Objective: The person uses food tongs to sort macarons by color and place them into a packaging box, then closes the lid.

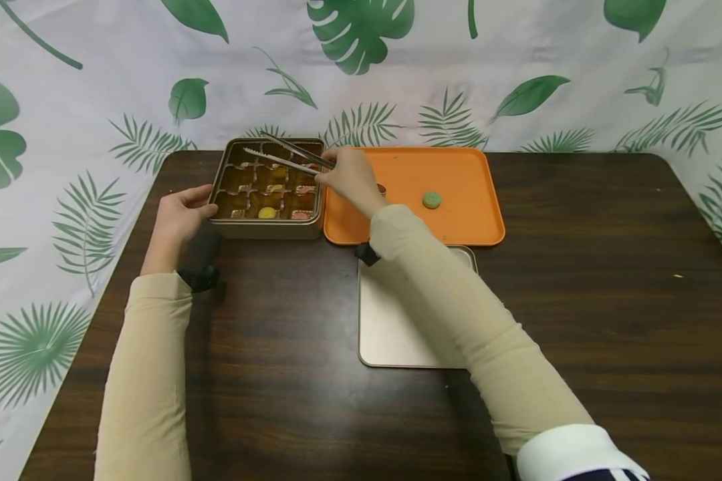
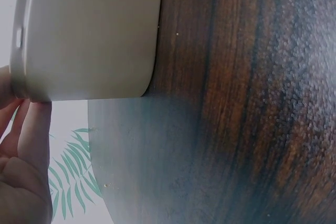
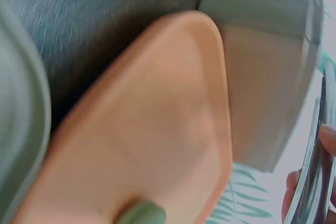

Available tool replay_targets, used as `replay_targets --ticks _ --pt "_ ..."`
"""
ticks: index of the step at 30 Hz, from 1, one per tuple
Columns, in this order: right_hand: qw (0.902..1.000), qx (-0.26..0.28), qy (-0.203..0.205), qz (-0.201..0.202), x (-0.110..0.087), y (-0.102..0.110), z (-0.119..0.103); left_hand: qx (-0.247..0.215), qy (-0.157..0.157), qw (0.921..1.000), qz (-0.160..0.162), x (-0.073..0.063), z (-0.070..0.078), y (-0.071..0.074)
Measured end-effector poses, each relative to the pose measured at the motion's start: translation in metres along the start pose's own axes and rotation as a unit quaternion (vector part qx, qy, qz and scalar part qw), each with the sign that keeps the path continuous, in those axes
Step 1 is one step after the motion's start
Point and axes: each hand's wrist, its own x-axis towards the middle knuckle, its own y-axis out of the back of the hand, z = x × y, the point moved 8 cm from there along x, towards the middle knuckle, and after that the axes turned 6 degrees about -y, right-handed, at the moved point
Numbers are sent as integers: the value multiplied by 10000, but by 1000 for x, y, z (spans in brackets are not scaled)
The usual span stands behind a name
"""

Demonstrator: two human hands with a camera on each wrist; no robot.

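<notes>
A metal tin box point(image 1: 265, 230) with a clear divided insert stands at the back left. Its compartments hold small round pieces, among them a yellow macaron point(image 1: 267, 212) and a pink one point(image 1: 301, 215). My left hand point(image 1: 182, 212) holds the box's left rim near the front corner. My right hand point(image 1: 353, 175) grips metal tongs point(image 1: 289, 160) over the box's right side; their tips are spread, with nothing visible between them. On the orange tray point(image 1: 466, 224) lies a green macaron point(image 1: 432, 200). A brown piece point(image 1: 382, 190) is partly hidden behind my right wrist.
A flat metal lid point(image 1: 391, 334) lies in front of the tray, partly under my right forearm. The tray adjoins the box's right side. A leaf-patterned curtain point(image 1: 433, 80) hangs at the back edge of the dark wooden table point(image 1: 589, 280).
</notes>
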Motion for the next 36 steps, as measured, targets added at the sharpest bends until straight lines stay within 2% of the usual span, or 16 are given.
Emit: replay_targets --ticks 3,6,10,18,28,36 --pt "10000 54 36 44 -3 12 3 23 17 10000 -6 0 -1 1" --pt "9996 263 40 -52 -8 24 8 37 22 10000 3 0 -3 1" --pt "9995 278 -28 -134 -16 42 16 82 31 10000 15 0 -4 2" --pt "9999 57 71 132 -39 86 39 105 13 9999 12 -1 -2 1" --pt "9989 -324 -318 92 -80 129 103 34 22 10000 12 0 -1 -1" --pt "9974 -465 -549 100 -102 142 157 22 -15 10000 -10 1 -2 0"
